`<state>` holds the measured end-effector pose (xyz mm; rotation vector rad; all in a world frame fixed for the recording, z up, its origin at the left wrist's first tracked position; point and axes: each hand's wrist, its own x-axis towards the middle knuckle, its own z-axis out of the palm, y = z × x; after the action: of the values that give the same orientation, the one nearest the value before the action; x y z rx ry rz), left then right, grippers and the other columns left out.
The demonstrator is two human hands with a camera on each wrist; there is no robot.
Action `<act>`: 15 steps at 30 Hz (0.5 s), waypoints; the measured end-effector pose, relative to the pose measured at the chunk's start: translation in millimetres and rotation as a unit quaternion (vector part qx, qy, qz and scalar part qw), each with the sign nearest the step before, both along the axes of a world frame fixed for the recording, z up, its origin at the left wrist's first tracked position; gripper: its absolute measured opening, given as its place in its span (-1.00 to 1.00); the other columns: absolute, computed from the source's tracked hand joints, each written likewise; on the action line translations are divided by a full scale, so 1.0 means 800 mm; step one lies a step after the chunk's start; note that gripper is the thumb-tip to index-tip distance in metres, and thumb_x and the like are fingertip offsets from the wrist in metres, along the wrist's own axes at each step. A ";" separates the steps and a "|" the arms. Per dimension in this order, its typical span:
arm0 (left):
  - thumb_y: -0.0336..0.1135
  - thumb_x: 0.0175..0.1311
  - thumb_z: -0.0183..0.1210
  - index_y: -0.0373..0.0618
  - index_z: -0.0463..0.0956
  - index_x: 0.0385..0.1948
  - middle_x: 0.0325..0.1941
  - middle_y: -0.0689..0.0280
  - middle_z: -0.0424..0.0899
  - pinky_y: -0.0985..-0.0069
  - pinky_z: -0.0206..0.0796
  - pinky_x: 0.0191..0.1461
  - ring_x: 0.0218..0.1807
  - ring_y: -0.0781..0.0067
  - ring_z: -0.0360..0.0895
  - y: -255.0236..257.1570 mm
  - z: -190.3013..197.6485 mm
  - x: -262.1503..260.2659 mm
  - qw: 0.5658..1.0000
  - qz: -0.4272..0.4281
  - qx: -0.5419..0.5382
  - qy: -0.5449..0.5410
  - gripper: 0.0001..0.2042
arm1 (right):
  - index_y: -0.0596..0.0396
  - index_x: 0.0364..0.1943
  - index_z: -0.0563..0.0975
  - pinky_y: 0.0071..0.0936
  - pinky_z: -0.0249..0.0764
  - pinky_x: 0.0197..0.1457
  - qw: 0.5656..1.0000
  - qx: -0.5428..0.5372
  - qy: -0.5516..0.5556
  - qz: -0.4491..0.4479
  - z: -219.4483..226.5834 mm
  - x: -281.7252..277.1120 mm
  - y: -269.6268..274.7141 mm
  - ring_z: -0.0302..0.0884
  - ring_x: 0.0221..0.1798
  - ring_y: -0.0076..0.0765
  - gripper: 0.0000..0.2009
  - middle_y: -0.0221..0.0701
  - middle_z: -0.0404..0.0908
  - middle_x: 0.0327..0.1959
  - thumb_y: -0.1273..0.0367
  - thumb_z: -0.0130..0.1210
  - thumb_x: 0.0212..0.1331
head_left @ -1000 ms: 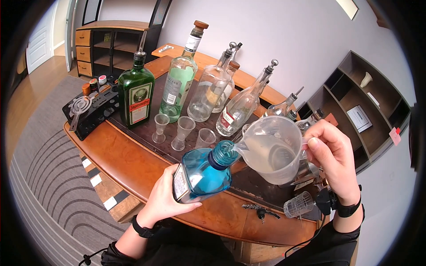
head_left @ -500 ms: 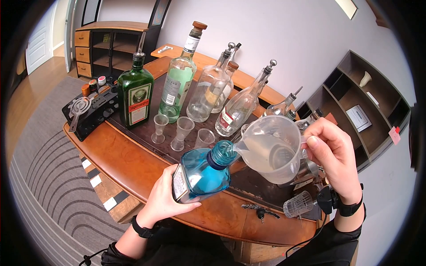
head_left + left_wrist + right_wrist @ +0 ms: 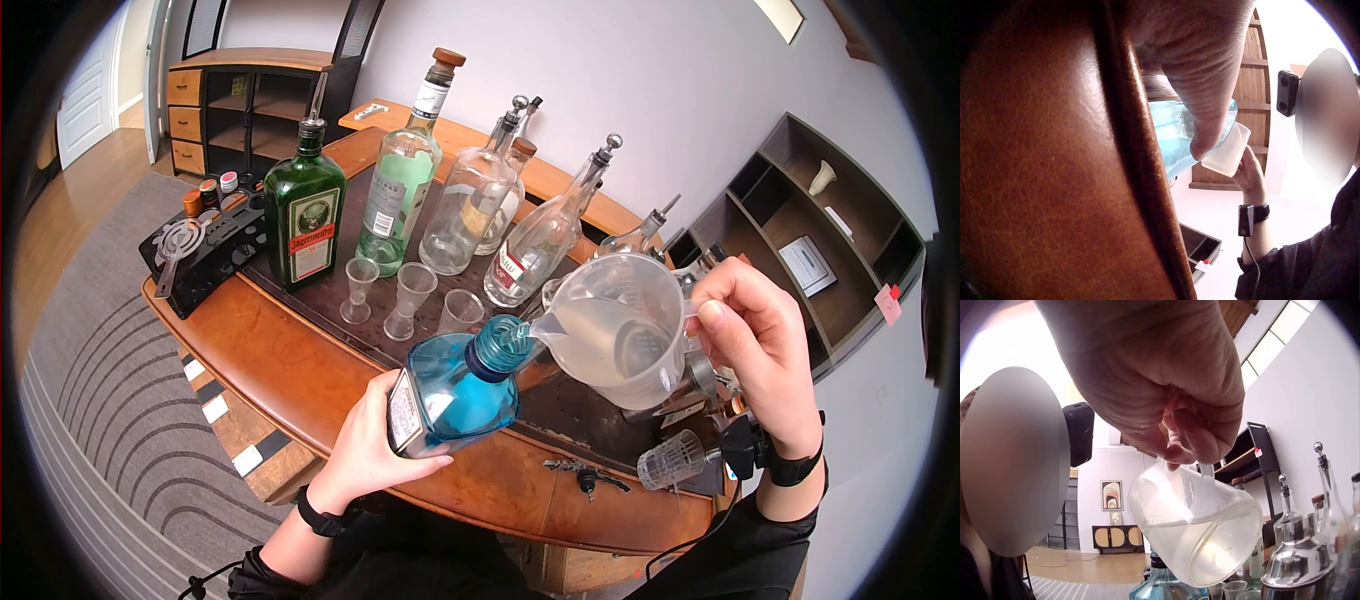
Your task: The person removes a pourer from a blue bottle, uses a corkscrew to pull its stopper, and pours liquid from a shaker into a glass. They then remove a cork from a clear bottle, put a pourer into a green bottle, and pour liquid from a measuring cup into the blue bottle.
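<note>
My left hand (image 3: 365, 435) grips a blue glass bottle (image 3: 462, 400) around its lower body, the label side against the palm. The bottle leans over the table's front edge, its uncapped mouth tipped up to the right. My right hand (image 3: 758, 345) pinches the handle of a clear plastic measuring jug (image 3: 625, 345) part filled with cloudy liquid. Its spout sits right at the bottle's mouth, and liquid runs from it into the neck. In the right wrist view the tilted jug (image 3: 1197, 534) hangs below the fingers, above the blue bottle (image 3: 1163, 584).
On the leather-topped table (image 3: 270, 370), a green bottle (image 3: 305, 215) and several clear bottles (image 3: 470, 210) stand behind three small measuring cups (image 3: 410, 300). A corkscrew (image 3: 588, 478) and a tipped cut glass (image 3: 672, 460) lie near the front edge. A strainer (image 3: 180, 245) is at left.
My right hand has shifted slightly right, tipping the jug a little further while liquid keeps running into the bottle. The left hand and blue bottle have stayed nearly still.
</note>
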<state>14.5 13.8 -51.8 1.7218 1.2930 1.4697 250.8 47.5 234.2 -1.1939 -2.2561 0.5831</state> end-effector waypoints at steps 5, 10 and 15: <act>-0.06 -0.27 0.55 -0.23 0.19 0.20 0.07 -0.01 0.48 0.23 0.32 0.21 0.13 -0.01 0.50 0.000 -0.002 0.000 1.000 0.004 0.001 0.002 -0.05 | 0.21 -0.32 0.48 -0.70 0.22 -0.33 1.000 0.005 0.000 -0.007 0.003 -0.003 -0.003 0.27 -0.40 -0.74 -0.91 -0.57 0.47 -0.44 0.46 0.02 0.31; -0.06 -0.27 0.55 -0.24 0.18 0.21 0.08 -0.01 0.48 0.22 0.32 0.21 0.13 -0.01 0.49 0.000 -0.002 0.000 1.000 0.002 -0.008 0.002 -0.05 | 0.22 -0.34 0.48 -0.68 0.22 -0.32 1.000 0.024 -0.013 -0.003 0.006 -0.003 -0.004 0.27 -0.40 -0.72 -0.90 -0.56 0.47 -0.45 0.46 0.04 0.30; -0.05 -0.27 0.55 -0.24 0.18 0.21 0.08 -0.01 0.48 0.22 0.31 0.22 0.13 -0.02 0.49 0.001 -0.006 0.000 1.000 0.005 0.000 0.003 -0.04 | 0.22 -0.35 0.48 -0.67 0.22 -0.33 0.999 0.032 -0.014 0.001 0.007 -0.004 -0.004 0.27 -0.40 -0.71 -0.90 -0.56 0.46 -0.47 0.46 0.05 0.29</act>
<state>14.7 14.5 -56.6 1.7229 1.3070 1.4718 247.5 44.7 239.6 -1.1764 -2.2815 0.4944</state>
